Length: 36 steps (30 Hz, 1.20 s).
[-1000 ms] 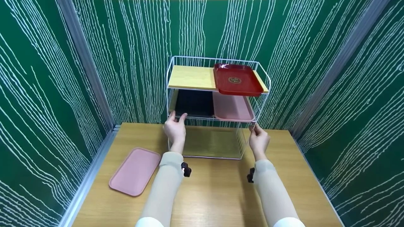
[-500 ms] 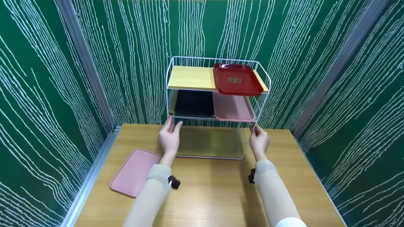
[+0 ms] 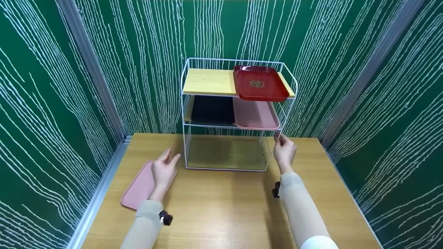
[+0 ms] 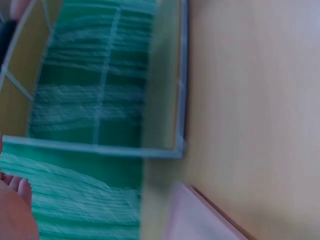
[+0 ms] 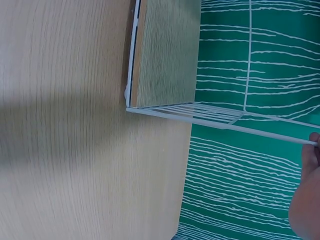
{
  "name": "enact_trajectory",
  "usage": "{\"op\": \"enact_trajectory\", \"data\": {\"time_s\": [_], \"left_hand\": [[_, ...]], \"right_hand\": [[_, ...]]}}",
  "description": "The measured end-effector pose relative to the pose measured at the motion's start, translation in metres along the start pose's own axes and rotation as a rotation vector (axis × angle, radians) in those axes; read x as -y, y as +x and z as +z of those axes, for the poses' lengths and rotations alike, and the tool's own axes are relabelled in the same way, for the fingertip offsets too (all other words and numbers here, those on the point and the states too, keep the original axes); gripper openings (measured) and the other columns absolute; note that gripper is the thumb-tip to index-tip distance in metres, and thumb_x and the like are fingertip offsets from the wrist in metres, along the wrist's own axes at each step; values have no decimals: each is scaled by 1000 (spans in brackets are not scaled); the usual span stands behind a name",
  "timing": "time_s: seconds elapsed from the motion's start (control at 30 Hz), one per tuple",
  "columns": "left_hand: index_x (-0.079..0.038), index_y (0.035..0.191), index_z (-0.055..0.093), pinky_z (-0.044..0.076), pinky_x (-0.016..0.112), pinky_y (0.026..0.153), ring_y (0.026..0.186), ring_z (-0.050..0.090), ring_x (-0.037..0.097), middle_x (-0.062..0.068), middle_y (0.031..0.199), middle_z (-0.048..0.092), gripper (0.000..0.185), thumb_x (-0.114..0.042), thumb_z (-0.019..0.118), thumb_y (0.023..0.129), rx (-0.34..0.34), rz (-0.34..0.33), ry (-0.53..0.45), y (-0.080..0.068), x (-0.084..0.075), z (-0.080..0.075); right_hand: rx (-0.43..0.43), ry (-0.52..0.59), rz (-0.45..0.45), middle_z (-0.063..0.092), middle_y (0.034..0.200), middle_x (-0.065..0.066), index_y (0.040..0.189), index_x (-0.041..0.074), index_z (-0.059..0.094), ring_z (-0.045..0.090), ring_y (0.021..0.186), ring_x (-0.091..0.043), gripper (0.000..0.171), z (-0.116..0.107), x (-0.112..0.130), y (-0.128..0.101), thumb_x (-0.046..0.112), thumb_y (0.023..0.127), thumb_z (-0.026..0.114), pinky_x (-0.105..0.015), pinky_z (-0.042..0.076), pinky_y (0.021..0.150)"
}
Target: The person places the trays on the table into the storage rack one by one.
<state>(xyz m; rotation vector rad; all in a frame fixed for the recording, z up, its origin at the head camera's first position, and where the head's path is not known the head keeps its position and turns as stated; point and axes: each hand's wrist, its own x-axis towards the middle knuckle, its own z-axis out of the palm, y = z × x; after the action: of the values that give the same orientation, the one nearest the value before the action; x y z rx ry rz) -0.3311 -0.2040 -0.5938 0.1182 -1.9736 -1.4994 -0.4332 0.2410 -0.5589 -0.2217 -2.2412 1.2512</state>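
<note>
A white wire shelf rack point(image 3: 183, 114) with three tiers stands at the back of the table. My right hand point(image 3: 285, 152) grips its front right post just under the middle tier; in the right wrist view, the fingers of that hand point(image 5: 306, 205) meet the white wire post point(image 5: 270, 134). My left hand point(image 3: 164, 173) is off the rack, holding nothing, above the right part of a pink tray point(image 3: 138, 190) on the table. In the left wrist view only part of this hand point(image 4: 16, 207) shows, near the pink tray's corner point(image 4: 192, 220).
A dark red tray point(image 3: 264, 90) sits on the right of the top tier, overhanging its front edge. The middle tier bears a black tray point(image 3: 213, 110) and, beside it, another pink tray point(image 3: 256, 116). Green walls point(image 3: 138, 69) with white lines surround the wooden table point(image 3: 225, 207).
My left hand has come away from the rack's left front, moving left and toward me over the loose pink tray. My right hand stays at the right post.
</note>
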Motion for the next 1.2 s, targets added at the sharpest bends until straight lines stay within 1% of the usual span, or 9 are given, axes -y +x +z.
{"op": "enact_trajectory", "data": {"time_s": [0.07,0.17,0.2,0.3,0.4,0.53,0.67,0.93,1.2], "left_hand": [[10,131,70,62,22,83,94,77,29,31,122,73,52,-19,88,92,65,-37,53,-5,17,-15],[7,132,70,52,18,60,65,62,17,29,107,76,50,-22,86,94,160,-106,141,-12,41,-42],[7,133,70,53,20,61,66,62,18,28,108,76,49,-21,85,95,187,-128,153,-13,49,-52],[6,135,69,62,38,94,104,74,33,29,126,72,46,-18,81,98,244,-167,223,-14,68,-83],[7,138,67,47,56,116,138,56,44,27,142,62,47,-21,76,102,260,-224,306,-14,82,-111],[6,145,61,48,60,113,137,54,49,30,145,58,52,-26,71,105,241,-348,411,-17,98,-145],[5,150,55,47,60,113,135,56,51,32,144,57,56,-24,68,105,190,-423,463,-21,109,-169],[4,156,47,32,63,123,148,37,54,33,157,45,60,-20,66,105,217,-523,508,-25,120,-185],[10,150,50,37,64,120,145,43,53,32,151,51,57,-6,70,99,224,-492,547,-31,125,-182]], "right_hand": [[-4,3,7,80,113,-12,117,6,81,71,90,-24,20,-1,-1,-2,7,107,64,-35,55,75],[0,2,16,80,112,-12,117,5,81,72,93,-25,20,-1,-3,-5,8,107,64,-39,57,79],[2,0,19,80,112,-12,117,5,81,72,94,-25,20,0,-3,-6,8,107,64,-40,57,80],[8,1,25,80,111,-12,116,5,81,72,95,-26,20,0,-3,-7,9,107,64,-41,56,81],[7,6,34,80,112,-12,117,5,81,71,94,-25,20,0,-2,-8,8,107,63,-40,55,80],[6,10,36,81,112,-11,117,6,81,70,92,-23,20,0,-1,-8,8,107,64,-37,54,77],[16,21,27,80,114,-11,120,5,81,71,96,-23,21,0,2,-6,8,107,65,-38,56,79],[28,40,36,80,117,-11,123,5,80,73,103,-25,22,-2,4,-2,10,107,66,-42,59,87],[14,40,11,80,116,-12,123,4,79,75,105,-27,22,-2,1,-2,7,106,66,-43,61,89]]}}
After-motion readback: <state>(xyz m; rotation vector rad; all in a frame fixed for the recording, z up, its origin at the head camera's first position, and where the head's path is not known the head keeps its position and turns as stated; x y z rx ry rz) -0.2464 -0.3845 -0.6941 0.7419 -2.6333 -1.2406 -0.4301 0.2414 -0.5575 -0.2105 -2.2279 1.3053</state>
